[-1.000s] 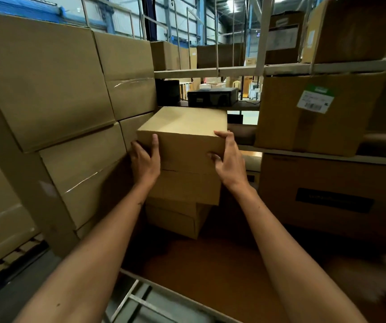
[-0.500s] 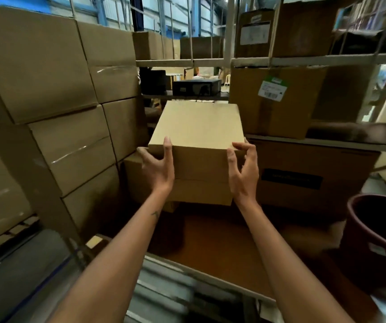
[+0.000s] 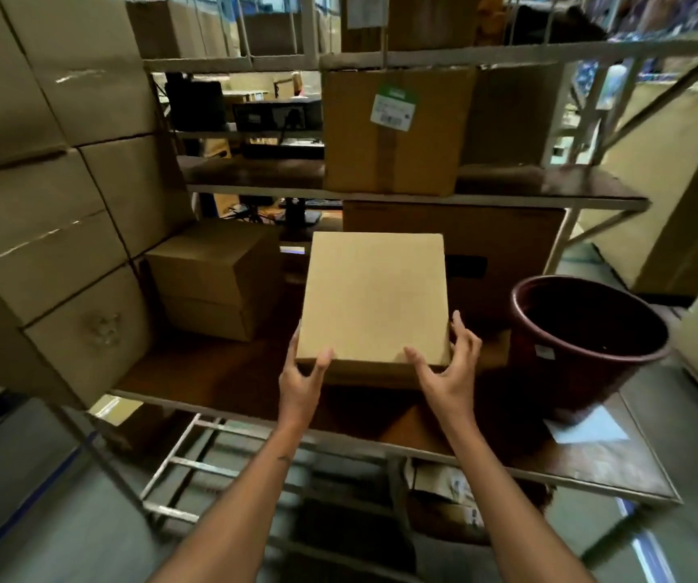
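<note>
head view: box [image 3: 374,296] between left hand [image 3: 301,389] and right hand [image 3: 448,380]

Maroon plastic bucket [image 3: 570,372] upright on right end of the brown shelf board [image 3: 221,376], small white sticker on its wall. White paper sheet [image 3: 587,429] at its base. Two stacked cartons [image 3: 212,284] at back left of the same board. Next shelf up: taped carton with green-white label [image 3: 389,132]. Below that: carton with black label [image 3: 507,237]. Far left: wall of large cartons [image 3: 44,183]. Black equipment [image 3: 279,115] on the rear rack, blurred.
</note>
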Demonstrator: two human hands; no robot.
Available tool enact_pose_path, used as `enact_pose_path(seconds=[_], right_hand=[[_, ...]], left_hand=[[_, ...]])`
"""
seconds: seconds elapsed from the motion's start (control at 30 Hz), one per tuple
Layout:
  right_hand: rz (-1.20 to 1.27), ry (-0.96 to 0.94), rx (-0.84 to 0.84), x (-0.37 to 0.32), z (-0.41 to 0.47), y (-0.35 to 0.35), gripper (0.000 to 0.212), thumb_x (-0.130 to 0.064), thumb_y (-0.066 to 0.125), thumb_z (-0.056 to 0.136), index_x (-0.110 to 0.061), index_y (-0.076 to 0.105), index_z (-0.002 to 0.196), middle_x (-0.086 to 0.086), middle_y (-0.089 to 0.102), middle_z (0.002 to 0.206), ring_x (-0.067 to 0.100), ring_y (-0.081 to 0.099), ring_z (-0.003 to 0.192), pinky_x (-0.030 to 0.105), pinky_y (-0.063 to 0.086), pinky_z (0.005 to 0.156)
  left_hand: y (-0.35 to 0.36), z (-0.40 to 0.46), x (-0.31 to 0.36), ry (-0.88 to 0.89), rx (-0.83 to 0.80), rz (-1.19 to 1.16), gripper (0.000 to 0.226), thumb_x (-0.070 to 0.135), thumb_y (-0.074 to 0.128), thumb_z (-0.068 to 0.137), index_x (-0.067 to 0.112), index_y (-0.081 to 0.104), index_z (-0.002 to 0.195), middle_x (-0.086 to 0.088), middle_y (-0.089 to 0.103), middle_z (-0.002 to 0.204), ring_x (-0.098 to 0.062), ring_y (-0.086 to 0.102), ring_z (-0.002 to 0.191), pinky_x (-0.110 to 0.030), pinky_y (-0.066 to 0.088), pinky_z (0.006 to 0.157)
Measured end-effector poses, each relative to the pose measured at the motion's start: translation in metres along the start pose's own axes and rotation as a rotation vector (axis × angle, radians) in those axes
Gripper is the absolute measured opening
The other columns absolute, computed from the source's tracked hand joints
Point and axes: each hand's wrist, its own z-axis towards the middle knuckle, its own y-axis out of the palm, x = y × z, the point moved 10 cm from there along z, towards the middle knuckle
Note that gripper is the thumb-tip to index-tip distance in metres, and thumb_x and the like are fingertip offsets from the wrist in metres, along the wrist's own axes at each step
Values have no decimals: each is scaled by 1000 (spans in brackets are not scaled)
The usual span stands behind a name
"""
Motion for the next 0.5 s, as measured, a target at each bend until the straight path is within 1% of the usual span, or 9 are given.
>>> enact_pose_path(seconds=[0.07,0.13,0.2,0.23,0.3,0.37,0.4,0.43,0.5], right_hand=[[-74,23,-25,23,-10,-7,111,-44,88,85,-21,24,172,-10,29,148,14,42,143,27,35,122],[-134,26,-33,36,-18,-13,116,-39,93,82,-23,22,173,-8,27,147,16,42,142,30,34,122],[-128,73,-59,45,-27,-14,120,-32,98,79,-26,22,172,-12,23,145,15,42,140,31,33,122],[-106,108,-65,50,-32,-14,121,-28,99,77,-26,23,171,-16,21,144,14,43,140,32,33,123],[-107,164,-54,61,-44,-14,121,-22,102,72,-24,26,166,-16,20,146,14,42,141,35,35,124],[-145,208,-42,72,-57,-14,121,-21,104,68,-23,25,160,-7,26,154,16,42,143,37,40,123],[-146,245,-39,77,-64,-12,120,-20,104,68,-24,25,158,-1,31,157,17,44,143,37,42,121],[-136,285,-32,82,-71,-12,118,-20,103,69,-25,25,157,0,37,158,18,46,142,35,45,117],[-120,311,-11,89,-81,-11,114,-19,102,71,-28,27,157,-9,39,154,13,48,139,33,47,112]], left_hand=[[11,-7,-19,-24,-67,56,95,79,69,80,47,38,163,7,65,143,-11,63,131,-24,51,106],[16,-11,-31,-37,-130,107,101,80,70,76,47,34,164,8,62,143,-12,60,131,-31,49,109],[19,-11,-38,-28,-201,182,112,79,72,74,38,28,168,9,59,143,-10,57,131,-31,46,109],[19,-11,-40,-15,-230,229,113,75,75,75,36,27,169,8,60,143,-10,58,131,-31,47,110],[19,-11,-48,-2,-279,290,110,60,86,78,35,27,168,8,61,143,-11,59,131,-33,50,111],[20,-13,-62,-23,-317,330,110,43,92,82,34,25,169,10,58,143,-10,56,132,-33,49,111],[20,-14,-68,-27,-322,348,112,39,94,82,33,25,169,11,57,144,-10,55,132,-33,49,111],[19,-16,-75,-23,-319,363,114,38,95,79,33,25,169,10,58,146,-10,56,133,-32,49,111],[19,-17,-87,-2,-323,365,117,36,96,74,35,28,169,10,61,146,-10,59,136,-30,51,109]])
